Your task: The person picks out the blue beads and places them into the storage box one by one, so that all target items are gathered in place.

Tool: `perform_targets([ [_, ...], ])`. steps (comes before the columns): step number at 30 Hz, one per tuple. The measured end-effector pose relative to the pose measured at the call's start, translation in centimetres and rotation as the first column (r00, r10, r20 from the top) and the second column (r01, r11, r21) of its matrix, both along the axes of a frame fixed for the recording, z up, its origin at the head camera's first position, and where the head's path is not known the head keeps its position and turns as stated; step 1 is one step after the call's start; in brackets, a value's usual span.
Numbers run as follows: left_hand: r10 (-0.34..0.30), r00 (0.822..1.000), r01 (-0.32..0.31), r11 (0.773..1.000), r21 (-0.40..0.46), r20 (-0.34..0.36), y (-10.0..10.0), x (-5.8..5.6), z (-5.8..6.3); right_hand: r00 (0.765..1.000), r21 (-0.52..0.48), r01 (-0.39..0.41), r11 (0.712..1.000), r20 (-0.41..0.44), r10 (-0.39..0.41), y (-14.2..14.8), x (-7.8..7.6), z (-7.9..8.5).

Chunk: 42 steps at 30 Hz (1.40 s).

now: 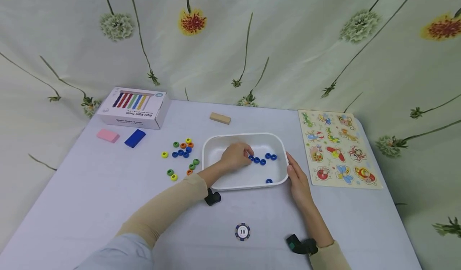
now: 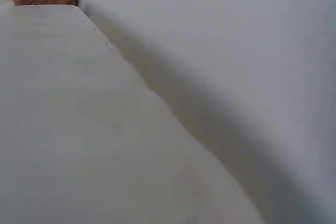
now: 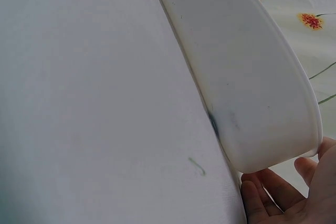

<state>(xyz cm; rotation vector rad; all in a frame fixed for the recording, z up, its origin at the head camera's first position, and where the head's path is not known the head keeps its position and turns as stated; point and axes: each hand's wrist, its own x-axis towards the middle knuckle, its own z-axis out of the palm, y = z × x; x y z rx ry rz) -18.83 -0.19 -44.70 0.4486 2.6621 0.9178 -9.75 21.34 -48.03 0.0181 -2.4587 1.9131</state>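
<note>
In the head view, my left hand reaches into a white plastic tray, its thumb and fingertips pinching a blue bead. Just right of those fingertips lie several more blue beads, and one sits by the tray's near wall. My right hand rests against the tray's right end, fingers fairly straight along the outside. From the right wrist, that hand touches the outer wall and rim of the tray. The left wrist view shows mostly the tray's outer side.
Left of the tray lie loose green beads, yellow beads, orange and blue ones. Behind stand a printed box, a pink block, a blue block and a wooden block. An insect puzzle board lies right; a poker chip lies in front.
</note>
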Motion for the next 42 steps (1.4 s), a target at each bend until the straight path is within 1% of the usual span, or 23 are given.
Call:
perform_targets([
  [4, 0.001, 1.0, -0.001, 1.0, -0.018, 0.011, -0.1, 0.3, 0.2, 1.0, -0.002, -0.005, 1.0, 0.002, 0.005, 0.0, 0.0, 0.0],
  [7, 0.004, 1.0, -0.004, 1.0, -0.029, -0.018, -0.6, 1.0, 0.7, 1.0, -0.004, -0.01, 1.0, 0.004, 0.01, 0.0, 0.0, -0.1],
  [9, 0.011, 0.998, -0.013, 1.0, -0.022, -0.066, -1.3, 1.6, 1.2, 1.0, -0.008, -0.014, 1.0, 0.005, 0.014, 0.0, 0.0, -0.1],
  [12, 0.051, 0.984, -0.042, 0.998, 0.052, -0.169, -2.9, 2.8, 2.2, 1.0, -0.008, -0.01, 1.0, 0.007, 0.01, 0.1, 0.1, -0.1],
  [13, 0.071, 0.976, -0.054, 0.994, 0.091, -0.205, -3.6, 3.2, 2.6, 1.0, -0.009, -0.006, 1.0, 0.009, 0.006, 0.1, 0.1, 0.0],
  [14, 0.094, 0.964, -0.064, 0.99, 0.125, -0.248, -4.5, 3.6, 2.9, 1.0, -0.008, -0.005, 1.0, 0.011, 0.006, 0.1, 0.1, 0.0],
  [17, 0.189, 0.927, -0.107, 0.961, 0.254, -0.325, -7.5, 4.6, 4.0, 1.0, -0.008, -0.005, 1.0, 0.01, 0.005, 0.1, 0.2, 0.0],
  [19, 0.267, 0.9, -0.152, 0.933, 0.326, -0.345, -9.7, 5.0, 4.4, 1.0, -0.014, -0.006, 1.0, 0.009, 0.006, 0.1, 0.2, 0.0],
  [21, 0.355, 0.873, -0.215, 0.895, 0.391, -0.333, -12.0, 5.2, 4.5, 1.0, -0.014, -0.011, 1.0, 0.009, 0.011, 0.1, 0.2, 0.0],
  [22, 0.396, 0.861, -0.252, 0.877, 0.409, -0.318, -13.1, 5.3, 4.4, 1.0, -0.013, -0.009, 1.0, 0.012, 0.009, 0.1, 0.2, 0.0],
  [24, 0.472, 0.84, -0.323, 0.832, 0.451, -0.268, -15.1, 5.2, 3.8, 1.0, -0.01, -0.01, 1.0, 0.011, 0.01, 0.0, 0.1, 0.0],
  [27, 0.563, 0.807, -0.42, 0.76, 0.497, -0.178, -17.7, 5.2, 2.2, 1.0, -0.008, -0.013, 1.0, 0.013, 0.013, 0.0, 0.1, 0.0],
  [29, 0.597, 0.792, -0.468, 0.729, 0.5, -0.131, -18.8, 5.1, 1.0, 1.0, -0.01, -0.013, 1.0, 0.012, 0.013, 0.0, 0.1, 0.0],
  [30, 0.608, 0.785, -0.482, 0.719, 0.501, -0.117, -19.2, 5.0, 0.4, 1.0, -0.012, -0.015, 1.0, 0.01, 0.015, 0.0, 0.1, 0.0],
  [31, 0.62, 0.777, -0.499, 0.713, 0.493, -0.11, -19.6, 5.0, -0.2, 1.0, -0.013, -0.016, 1.0, 0.01, 0.017, 0.0, 0.1, 0.0],
  [33, 0.631, 0.77, -0.522, 0.708, 0.475, -0.095, -20.2, 4.9, -1.2, 1.0, -0.015, -0.021, 1.0, 0.005, 0.021, 0.0, 0.1, 0.0],
  [36, 0.633, 0.771, -0.545, 0.712, 0.442, -0.068, -20.8, 4.8, -2.3, 1.0, -0.013, -0.019, 1.0, 0.008, 0.02, -0.1, 0.0, 0.0],
  [39, 0.618, 0.784, -0.559, 0.737, 0.38, -0.046, -21.0, 4.7, -2.9, 1.0, -0.018, -0.019, 1.0, 0.015, 0.02, 0.0, 0.1, 0.0],
  [40, 0.612, 0.789, -0.558, 0.748, 0.36, -0.048, -21.1, 4.7, -3.1, 1.0, -0.017, -0.019, 1.0, 0.017, 0.019, -0.1, 0.1, 0.3],
  [42, 0.604, 0.795, -0.557, 0.767, 0.318, -0.064, -21.1, 4.6, -3.4, 1.0, -0.02, -0.02, 1.0, 0.013, 0.02, -0.1, 0.2, 0.3],
])
